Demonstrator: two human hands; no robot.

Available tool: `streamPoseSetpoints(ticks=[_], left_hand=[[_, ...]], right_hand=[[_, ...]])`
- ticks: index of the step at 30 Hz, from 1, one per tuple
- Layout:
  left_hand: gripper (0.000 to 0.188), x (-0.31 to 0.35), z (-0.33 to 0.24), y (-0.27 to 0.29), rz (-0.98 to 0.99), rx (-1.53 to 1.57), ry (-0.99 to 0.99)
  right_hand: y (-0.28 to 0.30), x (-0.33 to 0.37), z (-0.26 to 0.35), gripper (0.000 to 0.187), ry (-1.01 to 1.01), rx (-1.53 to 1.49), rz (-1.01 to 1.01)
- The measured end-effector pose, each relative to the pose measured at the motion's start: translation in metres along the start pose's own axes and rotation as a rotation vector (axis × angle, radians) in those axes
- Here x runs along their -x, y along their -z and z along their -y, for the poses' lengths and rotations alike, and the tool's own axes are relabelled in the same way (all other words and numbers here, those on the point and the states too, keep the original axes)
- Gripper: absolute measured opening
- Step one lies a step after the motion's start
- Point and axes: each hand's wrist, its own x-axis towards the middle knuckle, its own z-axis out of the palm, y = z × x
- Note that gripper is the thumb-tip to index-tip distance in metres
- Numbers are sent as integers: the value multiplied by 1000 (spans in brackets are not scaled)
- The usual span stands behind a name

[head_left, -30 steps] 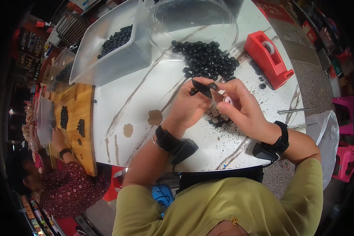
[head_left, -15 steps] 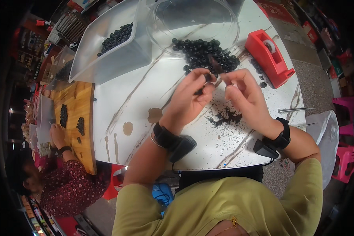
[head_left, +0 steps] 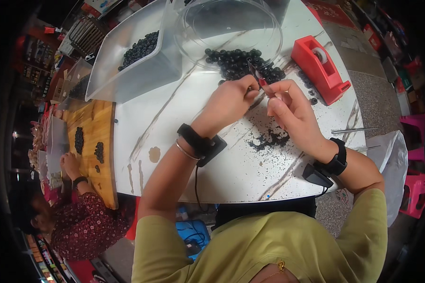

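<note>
My right hand (head_left: pixel 295 111) grips a slim knife (head_left: pixel 262 82) with a reddish part and a dark, pointed blade slanting up and left over the pile. My left hand (head_left: pixel 229 104) is turned back-up, its fingers bent and closed at the near edge of a pile of black round beads (head_left: pixel 236 61). Whatever lies inside those fingers is hidden. The blade passes close beside the left fingertips; I cannot tell whether they touch. Dark shavings (head_left: pixel 270 140) are scattered on the white table (head_left: pixel 174 108) below my hands.
A clear round lid or tray (head_left: pixel 275 47) lies around the pile. At left stands a translucent bin (head_left: pixel 170 75) holding dark beads. A red tape dispenser (head_left: pixel 321 70) and metal rods (head_left: pixel 354 130) are at right. Another person works at a wooden board (head_left: pixel 97 184) on the left.
My left hand has rolled over from palm partly showing to back-up and moved toward the pile; the dark beads seen in it are now hidden. My right hand stays nearly in place, still holding the knife.
</note>
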Motion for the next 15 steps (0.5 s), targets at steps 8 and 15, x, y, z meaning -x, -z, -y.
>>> streamPoseSetpoints(ticks=[8,15], left_hand=[[13,2,1,0,35,-318,-141],[13,11,5,9,136,-416,-136]], right_hand=[[0,-1,0,20,2,1,12],[2,-1,-1,20,-46,-23,30]])
